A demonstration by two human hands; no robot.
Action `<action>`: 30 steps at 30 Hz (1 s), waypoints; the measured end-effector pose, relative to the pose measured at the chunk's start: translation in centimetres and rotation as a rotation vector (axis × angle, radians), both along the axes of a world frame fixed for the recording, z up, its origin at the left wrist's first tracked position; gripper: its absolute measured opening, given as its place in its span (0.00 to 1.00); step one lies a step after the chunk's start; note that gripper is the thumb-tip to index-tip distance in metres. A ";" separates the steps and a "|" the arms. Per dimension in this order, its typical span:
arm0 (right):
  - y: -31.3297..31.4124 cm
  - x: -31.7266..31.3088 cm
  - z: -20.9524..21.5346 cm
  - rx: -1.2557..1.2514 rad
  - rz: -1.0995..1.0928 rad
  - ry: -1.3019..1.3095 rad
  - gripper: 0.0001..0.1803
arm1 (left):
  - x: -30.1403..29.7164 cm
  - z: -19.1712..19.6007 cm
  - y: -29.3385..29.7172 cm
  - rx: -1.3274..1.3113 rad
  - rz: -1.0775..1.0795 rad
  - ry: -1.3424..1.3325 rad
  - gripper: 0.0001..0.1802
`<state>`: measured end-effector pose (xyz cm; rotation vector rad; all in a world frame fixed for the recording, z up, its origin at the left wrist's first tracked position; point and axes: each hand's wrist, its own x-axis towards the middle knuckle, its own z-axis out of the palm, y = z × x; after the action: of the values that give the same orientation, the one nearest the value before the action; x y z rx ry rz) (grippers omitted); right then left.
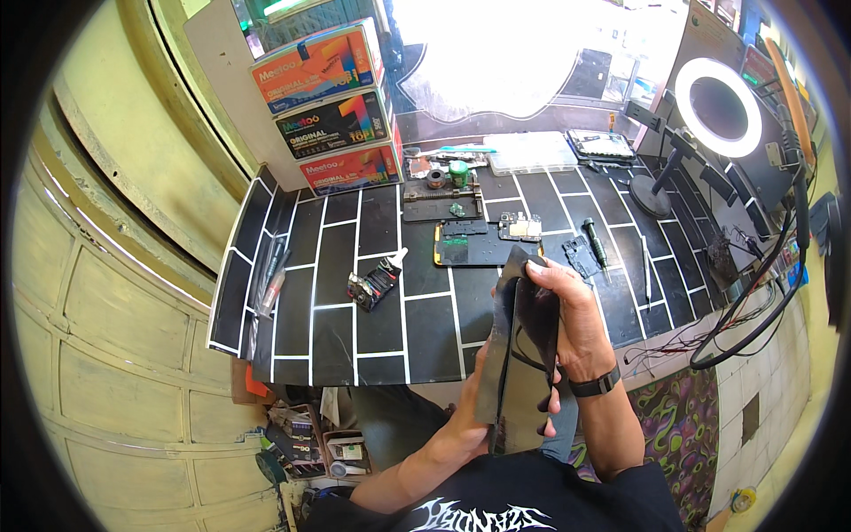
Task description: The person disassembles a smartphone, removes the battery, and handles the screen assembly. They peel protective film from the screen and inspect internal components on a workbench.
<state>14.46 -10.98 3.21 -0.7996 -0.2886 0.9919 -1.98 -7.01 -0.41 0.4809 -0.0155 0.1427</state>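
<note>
Both hands hold a thin, glossy black panel (534,355), like a phone screen, raised over the table's near edge. A flat dark sheet (503,341) lies along its left side, with a narrow gap between the two. My right hand (581,324) grips the panel's right side, thumb at the upper end and fingertips curled around the lower right edge. From the left, my left hand (470,412) holds the sheet's lower part; most of its fingers are hidden behind. Beyond my hands lie an opened phone body (470,253) and a phone circuit board (520,227).
A screwdriver (594,242) and a thin white tool (645,270) lie right of the phone parts. A black tube with a white nozzle (377,282) lies left. Stacked boxes (337,124) stand back left; a lit ring light (752,106) stands right, near hanging cables (753,332).
</note>
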 end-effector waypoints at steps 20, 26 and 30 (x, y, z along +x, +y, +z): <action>0.3 -0.1 0.4 -0.008 0.071 0.081 0.12 | 0.1 -0.2 0.4 -0.033 0.009 -0.045 0.33; 0.4 -0.3 0.1 -0.060 -0.008 -0.066 0.13 | 0.0 -0.2 0.4 -0.117 -0.029 -0.009 0.32; 0.1 -0.4 0.4 -0.104 0.002 -0.120 0.15 | 0.1 0.0 0.5 -0.125 -0.053 0.000 0.32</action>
<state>14.01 -10.88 3.65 -0.9560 -0.3430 0.9690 -1.90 -6.47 -0.43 0.3552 -0.0189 0.0908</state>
